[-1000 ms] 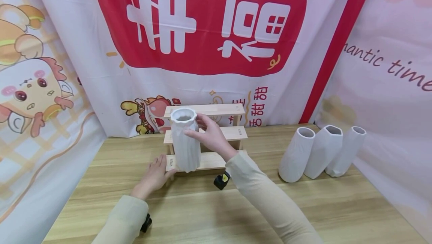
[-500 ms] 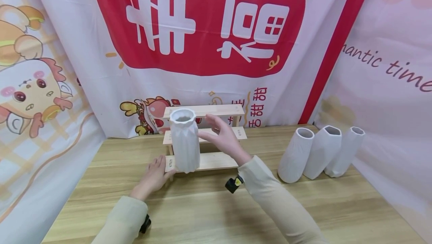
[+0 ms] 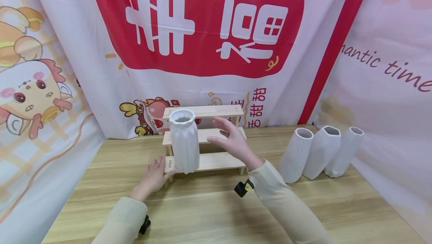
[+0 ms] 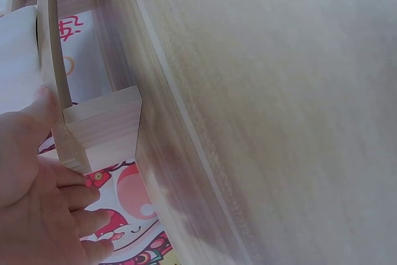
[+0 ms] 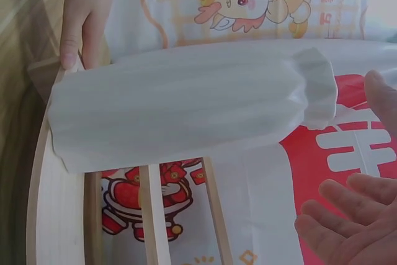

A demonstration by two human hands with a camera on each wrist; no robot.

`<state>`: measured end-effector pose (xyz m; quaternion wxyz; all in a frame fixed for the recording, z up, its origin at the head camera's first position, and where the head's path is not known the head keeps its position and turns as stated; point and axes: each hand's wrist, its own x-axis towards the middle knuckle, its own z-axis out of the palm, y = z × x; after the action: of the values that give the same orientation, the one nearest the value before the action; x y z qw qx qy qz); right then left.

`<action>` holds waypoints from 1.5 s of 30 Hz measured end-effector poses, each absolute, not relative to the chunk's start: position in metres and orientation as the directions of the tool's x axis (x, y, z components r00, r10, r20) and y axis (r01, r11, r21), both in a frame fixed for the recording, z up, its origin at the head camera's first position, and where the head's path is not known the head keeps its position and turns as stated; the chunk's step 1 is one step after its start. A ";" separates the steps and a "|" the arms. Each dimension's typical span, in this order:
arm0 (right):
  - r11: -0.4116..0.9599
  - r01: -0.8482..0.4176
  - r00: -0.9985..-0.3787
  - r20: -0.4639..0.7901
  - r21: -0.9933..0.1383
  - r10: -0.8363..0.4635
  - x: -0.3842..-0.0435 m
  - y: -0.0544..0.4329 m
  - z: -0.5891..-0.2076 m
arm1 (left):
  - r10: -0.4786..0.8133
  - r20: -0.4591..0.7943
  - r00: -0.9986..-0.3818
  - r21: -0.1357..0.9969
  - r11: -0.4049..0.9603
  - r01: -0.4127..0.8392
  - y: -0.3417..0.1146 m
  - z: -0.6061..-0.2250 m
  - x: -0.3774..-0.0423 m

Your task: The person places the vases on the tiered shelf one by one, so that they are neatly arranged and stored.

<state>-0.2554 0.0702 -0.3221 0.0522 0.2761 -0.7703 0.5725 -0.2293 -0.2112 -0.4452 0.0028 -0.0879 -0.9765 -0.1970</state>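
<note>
A white fluted vase (image 3: pixel 185 144) with a scalloped rim stands upright on the lowest step of a three-tier wooden shelf stand (image 3: pixel 217 160), toward its left end. My left hand (image 3: pixel 155 174) holds the left end of that step, the thumb (image 4: pixel 42 108) at the front edge and the other fingers stretched past the end. To the right of the vase, my right hand (image 3: pixel 233 140) is in the air with fingers spread, apart from the vase. In the right wrist view, its fingers (image 5: pixel 347 212) and thumb lie beyond the vase's rim with nothing between them.
Three more white vases stand close together on the right of the wooden table (image 3: pixel 202 214): a rounded one (image 3: pixel 295 157), a faceted one (image 3: pixel 322 154) and a slimmer one (image 3: pixel 344 154). Printed cloth (image 3: pixel 276 97) hangs behind and at both sides.
My right hand has let go of the fluted vase and drawn back to the right, fingers opening. The vase stays on the lowest step, and my left hand keeps its place.
</note>
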 end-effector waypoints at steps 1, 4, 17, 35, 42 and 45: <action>0.190 -0.482 -0.843 0.394 -0.855 -0.365 -0.254 0.072 -0.322 | 0.171 0.040 -0.984 0.384 0.907 0.173 -0.211 -0.445 -0.229; 0.181 -0.473 -0.846 0.388 -0.862 -0.366 -0.249 0.077 -0.319 | 0.171 0.042 -0.984 0.384 0.907 0.174 -0.211 -0.446 -0.229; 0.174 -0.473 -0.858 0.408 -0.863 -0.312 -0.222 0.099 -0.301 | 0.170 0.047 -0.984 0.386 0.906 0.175 -0.212 -0.446 -0.232; 0.228 -0.460 -0.882 0.412 -0.858 -0.228 -0.234 0.141 -0.335 | 0.164 0.039 -0.986 0.386 0.907 0.166 -0.212 -0.448 -0.232; 0.239 -0.450 -0.891 0.416 -0.861 -0.181 -0.229 0.156 -0.335 | 0.163 0.032 -0.986 0.389 0.907 0.162 -0.212 -0.448 -0.231; 0.263 -0.431 -0.901 0.402 -0.863 -0.161 -0.227 0.163 -0.334 | 0.163 0.032 -0.986 0.393 0.905 0.162 -0.212 -0.447 -0.231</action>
<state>-0.2271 0.1630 -0.3343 0.1170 0.1886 -0.7861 0.5768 -0.2312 -0.2120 -0.4469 -0.0010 -0.0833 -0.9760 -0.2010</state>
